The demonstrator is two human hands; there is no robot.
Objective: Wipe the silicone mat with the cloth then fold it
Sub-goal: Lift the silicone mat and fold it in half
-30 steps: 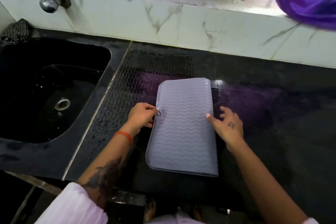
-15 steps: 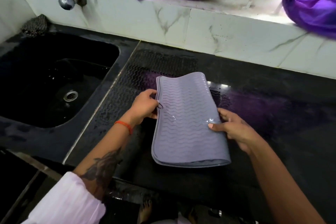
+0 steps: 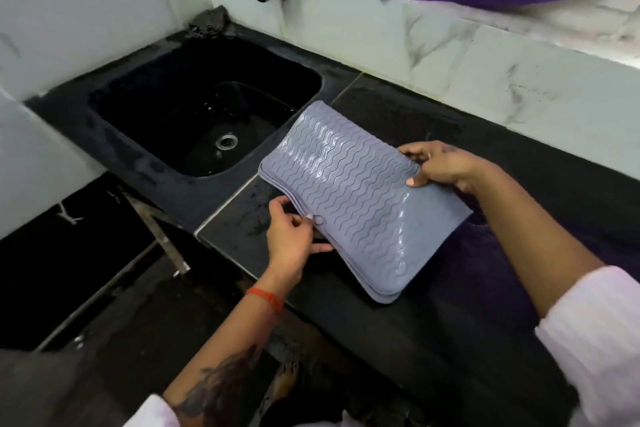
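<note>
Over the front edge of the black counter (image 3: 398,333), just right of the sink (image 3: 207,114), the folded grey silicone mat (image 3: 349,198) is held up, tilted. Left hand (image 3: 291,239) pinches its near-left edge; right hand (image 3: 440,166) grips the far-right edge, thumb on top.

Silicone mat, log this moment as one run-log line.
mat: silicone mat folded, lifted | left hand: pinching near edge | right hand: gripping far edge | cloth: not visible
</note>
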